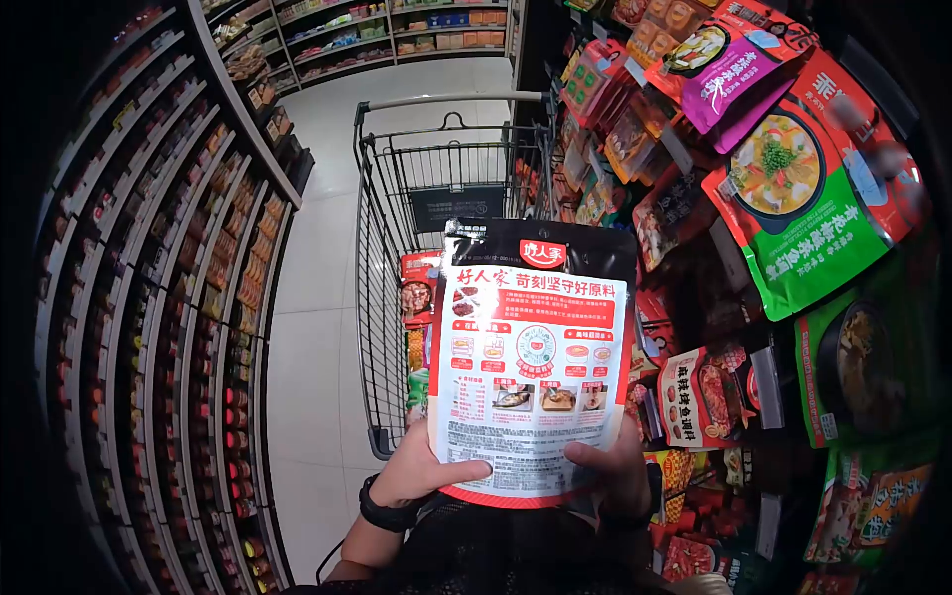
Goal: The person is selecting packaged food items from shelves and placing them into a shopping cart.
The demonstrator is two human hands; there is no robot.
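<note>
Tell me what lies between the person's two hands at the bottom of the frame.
In the head view, the lower edge of the black, red and white printed seasoning pouch spans the gap; left hand and right hand grip its bottom corners.

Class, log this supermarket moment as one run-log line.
left hand: grips seasoning packet lower left | right hand: grips its lower right | packet: upright, back facing camera | behind: shopping cart, goods inside

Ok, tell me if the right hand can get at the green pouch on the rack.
Probably yes, once freed: the right hand grips the packet with the left hand, and the green pouch hangs unobstructed, up to its right.
</note>
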